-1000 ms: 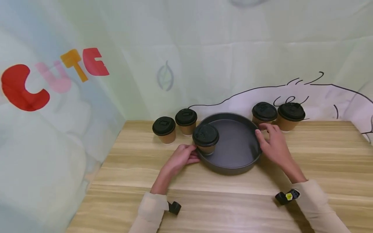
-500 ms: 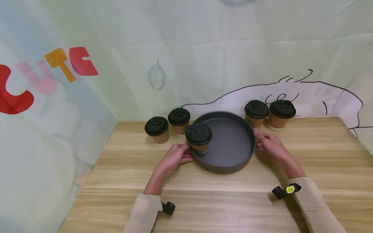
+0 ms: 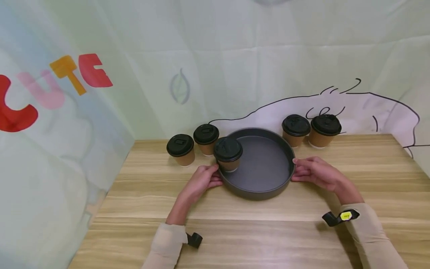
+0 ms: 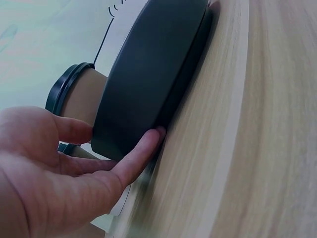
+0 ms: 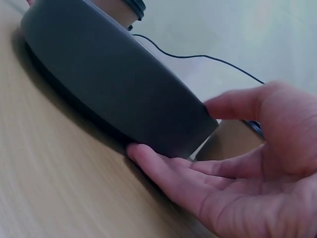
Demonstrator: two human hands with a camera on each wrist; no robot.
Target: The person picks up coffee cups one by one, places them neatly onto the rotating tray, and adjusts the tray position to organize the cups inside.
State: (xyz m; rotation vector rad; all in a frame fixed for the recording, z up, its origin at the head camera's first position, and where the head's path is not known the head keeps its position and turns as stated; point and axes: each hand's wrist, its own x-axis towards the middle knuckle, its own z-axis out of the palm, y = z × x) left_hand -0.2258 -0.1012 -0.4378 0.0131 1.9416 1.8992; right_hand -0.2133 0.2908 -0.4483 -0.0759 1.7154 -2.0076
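A round dark grey baking pan [image 3: 263, 164] is held between my two hands in the head view. My left hand [image 3: 201, 181] grips its left side, thumb at the rim and fingers low on the wall. On the right side, my right hand [image 3: 319, 172] holds it likewise. Both wrist views show fingertips [image 4: 154, 136] at the pan's bottom edge, with a dark shadow below; whether the pan is off the table cannot be told. A lidded paper coffee cup [image 3: 228, 154] stands upright inside the pan at its left, near my left thumb.
Two more lidded coffee cups, one at the far left [image 3: 181, 149] and one behind it [image 3: 206, 139], stand left of the pan. Another pair, a nearer cup [image 3: 295, 130] and its neighbour [image 3: 325, 130], stands at the back right by the printed curtain [image 3: 221, 74]. Wooden table [image 3: 235, 239] lies in front.
My right hand has come down from beside the back-right cup to grip the pan's right wall. The cup in the pan has shifted slightly toward the back. My left hand keeps its hold.
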